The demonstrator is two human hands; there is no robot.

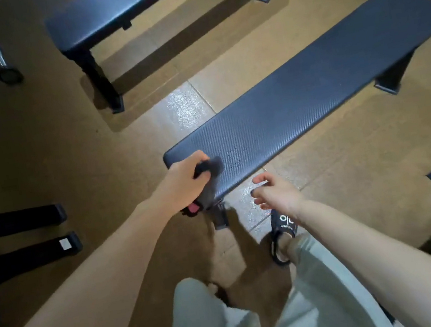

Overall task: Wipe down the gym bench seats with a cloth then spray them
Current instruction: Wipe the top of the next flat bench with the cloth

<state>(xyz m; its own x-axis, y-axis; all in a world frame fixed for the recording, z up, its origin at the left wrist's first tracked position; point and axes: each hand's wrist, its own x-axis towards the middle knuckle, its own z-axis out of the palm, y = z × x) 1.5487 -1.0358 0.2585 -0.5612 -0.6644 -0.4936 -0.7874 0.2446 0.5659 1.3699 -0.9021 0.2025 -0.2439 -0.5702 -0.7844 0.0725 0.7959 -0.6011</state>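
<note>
Wiping, near end of flat bench seat (309, 87): item one, dark cloth (209, 167), bunched, resting on the textured pad at its nearest corner, part of it draped over the seat's edge. Our left hand (183, 180) grips it, fingers curled round the wad. Something pink (193, 208) shows below the wrist; whether it belongs to the cloth we cannot tell.

Item two, right hand (274, 192): holding nothing, fingers loosely curled and relaxed, hovering just off the near edge of the seat, not touching it.

Item three, seat surface: dark, ribbed, running away from us up and to the right. A few small specks lie just beyond the cloth. Most of its length looks unwiped, in our judgement, so the step is at its start.

Method, as we judge it: flatten the wad so more fabric meets the pad, press evenly, and draw long overlapping strokes along the ribbing toward the far end, taking in both long edges. The free hand could steady the near end.

Item four, second bench (113, 13): farther off, upper left, well apart.

Item five, surroundings: brown floor (52, 148), our slipper (285, 232) beneath the right wrist. No spray bottle in view.
</note>
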